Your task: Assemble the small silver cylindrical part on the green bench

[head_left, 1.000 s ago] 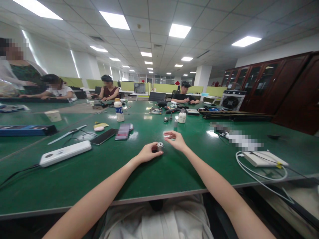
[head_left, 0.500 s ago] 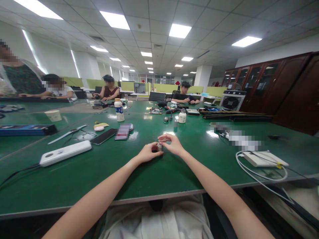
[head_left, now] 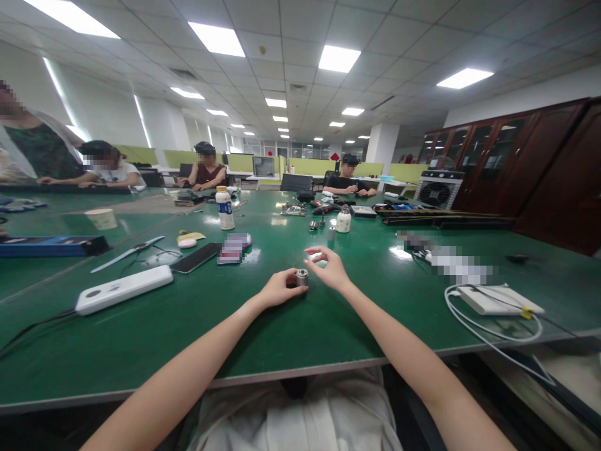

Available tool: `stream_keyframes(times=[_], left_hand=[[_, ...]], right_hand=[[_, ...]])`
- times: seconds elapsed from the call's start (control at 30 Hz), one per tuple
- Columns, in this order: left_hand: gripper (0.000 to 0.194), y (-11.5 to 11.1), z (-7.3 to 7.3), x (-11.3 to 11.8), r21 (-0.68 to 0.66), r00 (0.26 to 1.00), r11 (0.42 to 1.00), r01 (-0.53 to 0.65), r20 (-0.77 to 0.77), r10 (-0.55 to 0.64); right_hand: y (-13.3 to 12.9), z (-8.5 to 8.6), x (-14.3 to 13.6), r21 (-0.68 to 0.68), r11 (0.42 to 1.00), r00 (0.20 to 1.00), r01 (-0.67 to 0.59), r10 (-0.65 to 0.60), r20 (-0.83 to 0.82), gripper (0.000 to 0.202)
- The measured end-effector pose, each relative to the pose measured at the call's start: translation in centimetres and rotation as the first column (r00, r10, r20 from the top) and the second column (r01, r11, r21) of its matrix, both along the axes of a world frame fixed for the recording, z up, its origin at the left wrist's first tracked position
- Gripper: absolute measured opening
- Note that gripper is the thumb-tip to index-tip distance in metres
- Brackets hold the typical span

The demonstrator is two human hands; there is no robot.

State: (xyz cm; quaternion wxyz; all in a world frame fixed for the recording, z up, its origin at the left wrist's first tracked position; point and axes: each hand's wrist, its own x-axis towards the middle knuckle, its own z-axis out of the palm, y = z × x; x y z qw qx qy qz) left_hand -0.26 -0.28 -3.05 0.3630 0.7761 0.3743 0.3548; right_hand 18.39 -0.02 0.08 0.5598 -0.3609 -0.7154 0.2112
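Observation:
A small silver metal cylinder [head_left: 303,279] stands upright on the green table [head_left: 263,351], with a round fitting and a dark centre on its top. My left hand [head_left: 280,288] is wrapped round it from the left, thumb at the front. To its right, my right hand [head_left: 328,268] hovers apart from the cylinder, fingers curved and spread from the thumb, with nothing visible in them. Beyond that hand, a second grey cylinder [head_left: 331,233] stands beside a white bottle [head_left: 344,220]. Some small metal parts [head_left: 313,225] sit just left of these.
On the left lie a white power bank-like device [head_left: 124,289], a black phone [head_left: 196,257] and scissors-like tool [head_left: 129,252]. A drink bottle [head_left: 225,208] stands farther back. To the right, a white box [head_left: 498,299] trails cables. Several people sit around the table.
My right hand has lifted off the top of the cylinder and drawn slightly right, uncovering it. My left hand keeps its grip in the same place.

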Motion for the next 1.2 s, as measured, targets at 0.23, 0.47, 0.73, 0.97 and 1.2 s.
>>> stream_keyframes(times=[0.23, 0.47, 0.73, 0.97, 1.2], left_hand=[[0.049, 0.0, -0.1, 0.1, 0.009, 1.0, 1.0, 0.003, 0.022, -0.003], [0.049, 0.0, 0.0, 0.1, 0.034, 0.999, 0.999, -0.028, -0.02, 0.028], [0.05, -0.1, 0.1, 0.1, 0.017, 1.0, 1.0, -0.018, -0.021, 0.019], [0.05, -0.1, 0.1, 0.0, 0.018, 0.999, 1.0, -0.023, -0.022, 0.024], [0.051, 0.2, -0.2, 0.0, 0.02, 1.0, 1.0, -0.01, -0.014, 0.01]], right_hand=[[-0.3, -0.7, -0.7, -0.036, 0.99, 0.99, -0.134, 0.135, 0.031, 0.022], [3.3, -2.3, 1.3, -0.077, 0.997, 0.998, -0.025, 0.021, -0.058, 0.021], [6.2, -5.5, 3.9, -0.273, 0.959, 0.992, 0.076, -0.045, 0.119, 0.033], [6.2, -5.4, 3.4, -0.274, 0.962, 0.999, 0.006, 0.003, 0.035, 0.033], [4.3, -2.7, 2.5, -0.163, 0.983, 0.994, -0.083, 0.071, -0.078, 0.024]])
